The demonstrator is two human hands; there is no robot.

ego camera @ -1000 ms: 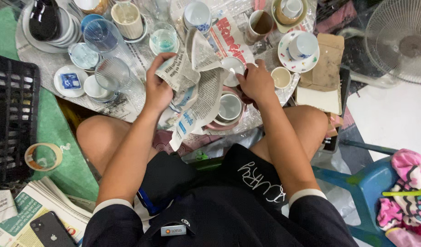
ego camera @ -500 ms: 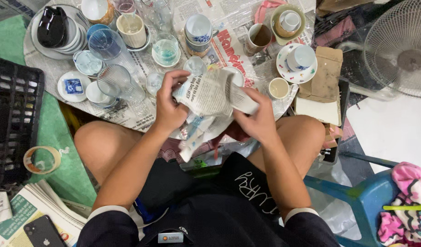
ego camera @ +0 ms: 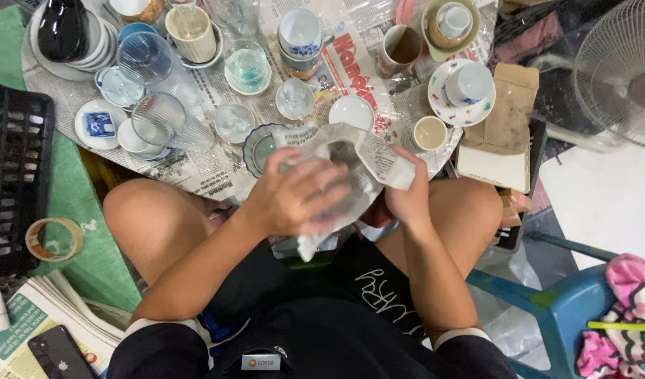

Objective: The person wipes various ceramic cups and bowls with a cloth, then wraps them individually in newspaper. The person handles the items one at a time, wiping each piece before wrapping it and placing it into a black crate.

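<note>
Both my hands hold a bundle of newspaper point(ego camera: 350, 158) wrapped around something I cannot see, above my knees at the near edge of a low round table point(ego camera: 217, 175). My left hand point(ego camera: 294, 196) clasps over the front of the bundle, blurred by motion. My right hand point(ego camera: 410, 193) grips the bundle's right side and a loose flap of paper. Just beyond the bundle stand a white bowl point(ego camera: 352, 112), a small cream cup point(ego camera: 430, 133) and a blue-rimmed dish point(ego camera: 259, 149).
Newspaper covers the table, crowded with several cups, glasses point(ego camera: 161, 123) and saucers. A black crate point(ego camera: 14, 175) and tape roll point(ego camera: 54, 240) lie left, a phone point(ego camera: 59, 354) on papers at bottom left. A fan point(ego camera: 620, 74) and blue stool point(ego camera: 568, 309) stand right.
The bundle has been lifted off the table and drawn toward my lap. The loose sheet is folded tighter around it, and my left hand has moved over its front.
</note>
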